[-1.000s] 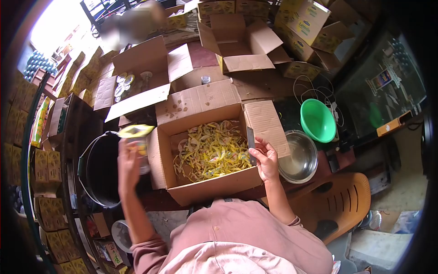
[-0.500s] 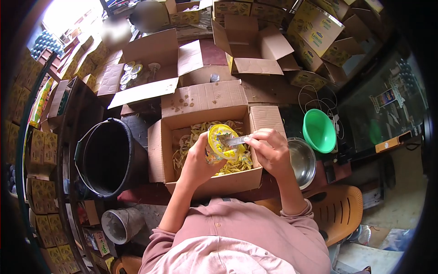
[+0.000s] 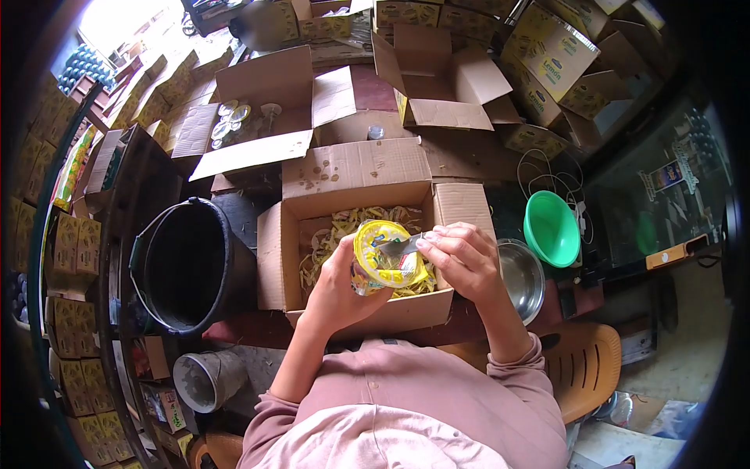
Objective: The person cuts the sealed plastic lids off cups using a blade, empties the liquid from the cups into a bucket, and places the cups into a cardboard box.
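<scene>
My left hand is wrapped around a clear printed plastic cup with a yellow rim, tilted so its round face is toward me. Pinched in my right hand is a flat metal blade. Its far end lies over the cup's face; whether the tip is inside or on the surface I cannot tell, nor whether it is a knife or a spoon handle. Directly below both hands stands an open cardboard box, partly filled with yellow and pale strips of scrap.
To the left stands a black bucket, with a grey bucket lower down. A steel bowl and a green bowl are on the right. Beyond are an open box with clear cups and another open box.
The cup's face has turned slightly more toward me, and the blade sits at a different slant across it. Both hands keep their hold. The whole view has shifted a little.
</scene>
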The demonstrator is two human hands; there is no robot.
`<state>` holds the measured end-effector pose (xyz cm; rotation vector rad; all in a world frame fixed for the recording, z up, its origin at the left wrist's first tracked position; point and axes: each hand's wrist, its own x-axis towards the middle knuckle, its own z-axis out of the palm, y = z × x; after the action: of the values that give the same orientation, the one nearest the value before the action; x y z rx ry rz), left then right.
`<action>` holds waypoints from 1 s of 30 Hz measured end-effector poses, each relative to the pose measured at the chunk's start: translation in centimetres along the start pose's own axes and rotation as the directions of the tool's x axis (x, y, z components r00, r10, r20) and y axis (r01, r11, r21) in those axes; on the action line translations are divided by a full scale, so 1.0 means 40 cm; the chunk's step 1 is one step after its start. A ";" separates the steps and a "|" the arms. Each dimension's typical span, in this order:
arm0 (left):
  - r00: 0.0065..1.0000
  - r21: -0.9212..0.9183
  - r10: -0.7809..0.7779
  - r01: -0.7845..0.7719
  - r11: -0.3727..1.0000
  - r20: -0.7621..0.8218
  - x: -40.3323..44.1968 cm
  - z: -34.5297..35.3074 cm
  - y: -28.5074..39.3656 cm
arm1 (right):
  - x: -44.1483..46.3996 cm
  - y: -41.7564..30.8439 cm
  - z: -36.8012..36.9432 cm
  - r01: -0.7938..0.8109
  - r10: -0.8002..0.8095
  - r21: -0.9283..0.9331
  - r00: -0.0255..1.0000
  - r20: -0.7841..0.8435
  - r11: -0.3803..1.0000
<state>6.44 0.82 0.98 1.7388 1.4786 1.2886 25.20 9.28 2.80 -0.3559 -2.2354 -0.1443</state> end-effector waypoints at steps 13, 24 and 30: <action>0.979 -0.416 0.017 0.071 0.907 0.205 -0.008 0.017 -0.010 | -0.015 -0.005 0.024 -0.014 0.029 0.144 0.994 -0.106 0.989; 0.803 -0.640 -0.010 0.483 0.597 0.596 -0.012 0.007 -0.015 | -0.016 -0.007 0.018 0.014 0.018 0.203 0.988 -0.155 0.979; 0.671 -0.706 0.232 0.624 0.335 0.704 0.001 0.038 -0.039 | -0.019 -0.009 0.028 -0.034 0.070 0.248 0.988 -0.139 0.968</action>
<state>7.08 1.55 -0.96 0.9087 0.2475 0.7854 24.70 9.01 1.52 -0.2599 -2.0662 0.1302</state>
